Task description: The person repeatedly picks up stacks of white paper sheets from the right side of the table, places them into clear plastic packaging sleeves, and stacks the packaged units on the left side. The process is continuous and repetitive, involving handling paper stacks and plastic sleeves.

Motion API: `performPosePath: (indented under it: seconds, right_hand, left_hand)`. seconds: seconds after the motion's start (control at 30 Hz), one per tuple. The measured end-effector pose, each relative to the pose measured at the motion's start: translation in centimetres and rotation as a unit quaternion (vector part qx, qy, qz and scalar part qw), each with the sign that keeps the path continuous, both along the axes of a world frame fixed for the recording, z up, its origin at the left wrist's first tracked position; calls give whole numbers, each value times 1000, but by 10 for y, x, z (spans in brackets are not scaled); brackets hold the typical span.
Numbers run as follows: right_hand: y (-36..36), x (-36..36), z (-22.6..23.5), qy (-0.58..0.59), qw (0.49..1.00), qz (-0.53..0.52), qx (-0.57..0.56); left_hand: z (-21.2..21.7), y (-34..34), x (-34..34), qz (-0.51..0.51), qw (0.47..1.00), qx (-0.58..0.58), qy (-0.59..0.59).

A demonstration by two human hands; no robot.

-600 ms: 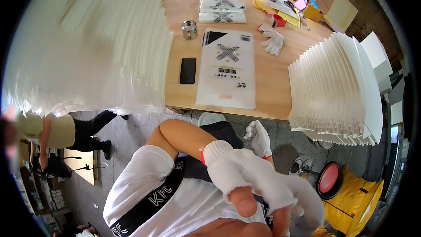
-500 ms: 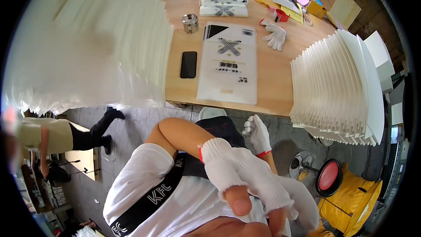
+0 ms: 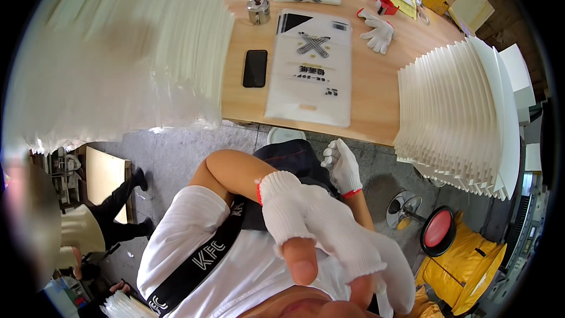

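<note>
1. While I was looking down at my lap, my left hand [image 3: 321, 232] was up close to my face, well away from the table [image 3: 376, 100].
2. That hand was wearing the white knit glove [image 3: 282, 212], fingers loosely bent and gripping nothing I could make out. A bare fingertip [image 3: 300, 268] poked out of it, so I'd guess the glove wasn't sitting properly.
3. My right hand [image 3: 342, 165], gloved too, hung over my thigh just below the table edge, softly curled and empty.
4. On the table lay a flat white printed bag [image 3: 311, 68], with a black phone [image 3: 255, 68] just beside it and a small metal pot [image 3: 258, 10] further back.
5. A spare glove [image 3: 376, 28] lay near the bag's far corner.
6. Fanned stacks of white sheets stood on the left [image 3: 118, 53] and on the right [image 3: 459, 112].
7. Progress, as I judged it: gloves basically sorted, nothing picked up, so the table work was all left to do.
</note>
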State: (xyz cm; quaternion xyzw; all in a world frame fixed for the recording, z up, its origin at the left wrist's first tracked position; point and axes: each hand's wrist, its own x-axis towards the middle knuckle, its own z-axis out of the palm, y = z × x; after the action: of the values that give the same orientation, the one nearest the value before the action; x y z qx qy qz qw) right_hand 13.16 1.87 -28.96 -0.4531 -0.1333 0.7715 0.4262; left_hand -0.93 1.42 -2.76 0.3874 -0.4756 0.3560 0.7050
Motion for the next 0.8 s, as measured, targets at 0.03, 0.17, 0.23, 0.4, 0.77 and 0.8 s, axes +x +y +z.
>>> performPosePath:
  seconds: [0.03, 0.17, 0.23, 0.4, 0.77, 0.8]
  right_hand:
    - [0, -1, -1, 0, 1000, -2, -4]
    - [-4, 1, 11, 19, 999, -32, -22]
    - [-5, 5, -18, -45, 998, -34, 39]
    - [-12, 17, -8, -28, 997, -68, -14]
    - [-3, 5, -7, -54, 997, -54, -11]
    - [-1, 3, -4, -61, 997, -56, -7]
  left_hand:
    - [-4, 1, 3, 28, 999, 3, -25]
    - [-26, 39, -69, 186, 904, 94, 372]
    - [-69, 41, -95, 301, 708, 27, 638]
    - [-237, -13, -161, 192, 320, 246, 895]
    - [-305, 133, -85, 580, 300, 154, 742]
    - [-311, 141, -75, 596, 252, 200, 735]
